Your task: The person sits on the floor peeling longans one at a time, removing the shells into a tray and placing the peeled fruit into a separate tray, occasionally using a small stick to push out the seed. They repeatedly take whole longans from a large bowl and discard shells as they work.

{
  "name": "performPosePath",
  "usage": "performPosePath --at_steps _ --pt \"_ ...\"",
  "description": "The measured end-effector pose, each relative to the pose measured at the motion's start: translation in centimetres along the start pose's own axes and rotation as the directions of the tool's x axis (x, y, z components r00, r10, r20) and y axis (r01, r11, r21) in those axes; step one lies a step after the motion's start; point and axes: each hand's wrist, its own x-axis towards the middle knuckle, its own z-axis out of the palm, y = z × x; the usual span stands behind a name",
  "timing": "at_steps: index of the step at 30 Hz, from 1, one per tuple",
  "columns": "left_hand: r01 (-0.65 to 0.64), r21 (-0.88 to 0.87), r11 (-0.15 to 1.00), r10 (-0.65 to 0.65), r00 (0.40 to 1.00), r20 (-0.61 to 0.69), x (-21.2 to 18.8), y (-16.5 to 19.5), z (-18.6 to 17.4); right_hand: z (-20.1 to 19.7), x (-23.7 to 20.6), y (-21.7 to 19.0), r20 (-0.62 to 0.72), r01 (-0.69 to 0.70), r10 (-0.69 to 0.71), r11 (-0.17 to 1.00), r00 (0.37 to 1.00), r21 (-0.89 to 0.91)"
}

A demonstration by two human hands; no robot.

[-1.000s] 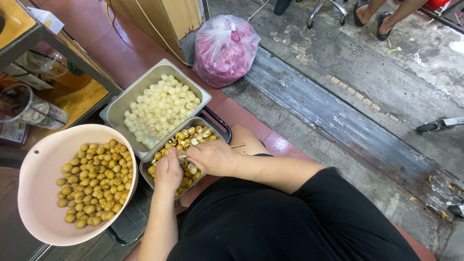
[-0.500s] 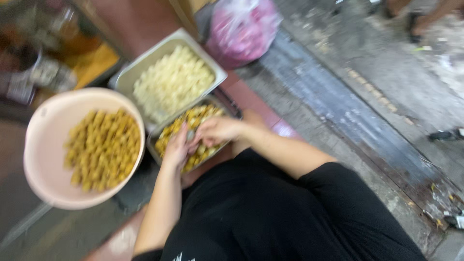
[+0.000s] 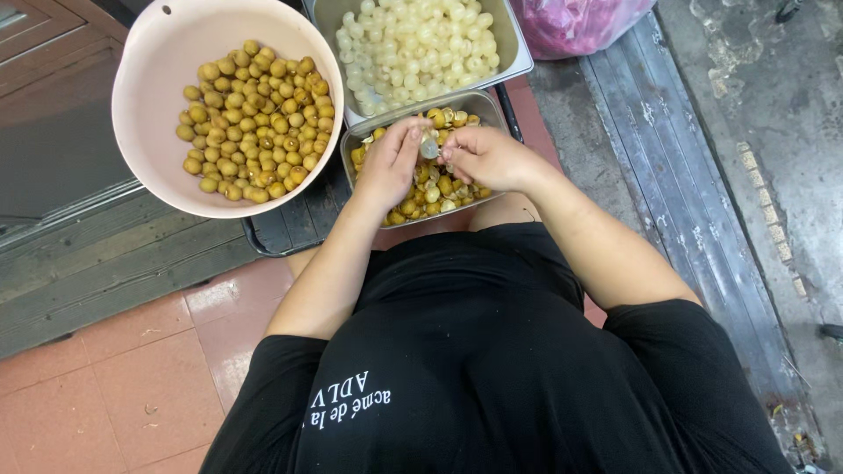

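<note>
Since the earlier frame, both hands are seen drawn closer together over the small steel tray of brown shells (image 3: pixel 479 114), and the round pale pink plastic bowl of unpeeled brown fruit (image 3: pixel 154 132) is now found at the upper left of the head view. One small half-peeled pale fruit (image 3: pixel 429 147) is pinched between the curled fingers of the left hand (image 3: pixel 391 162) and the right hand (image 3: pixel 483 156), held directly over that tray so that peelings are caught in it. Peeled white fruit is kept apart in the larger rectangular steel tray (image 3: pixel 518 57) just behind, beside a pink plastic bag (image 3: pixel 575 22).
</note>
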Motion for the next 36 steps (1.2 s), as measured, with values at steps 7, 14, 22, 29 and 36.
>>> performPosePath --at_steps 7,14,22,29,36 --pt "-0.008 0.276 0.961 -0.015 0.997 0.081 -0.4 1.8 0.9 0.6 -1.2 -2.2 -0.247 -0.057 -0.058 0.899 0.967 -0.434" --pt "0.175 -0.139 0.975 -0.153 0.975 0.159 -0.3 -1.2 2.0 -0.2 -0.4 -1.0 -0.074 -0.031 0.026 0.998 0.997 -0.06" --pt "0.114 0.058 0.992 -0.124 0.968 0.217 -0.1 0.0 1.6 -0.4 -0.4 -0.4 -0.188 -0.048 -0.042 0.891 0.981 -0.452" --pt "0.058 0.225 0.973 -0.113 0.964 0.24 0.3 1.0 0.8 -0.7 0.7 0.7 -0.114 0.08 -0.177 0.814 0.978 -0.575" --pt "0.09 -0.037 0.995 -0.072 0.937 0.343 -0.2 -1.7 0.0 -0.4 1.3 2.0 0.089 0.041 -0.033 0.994 0.996 -0.099"
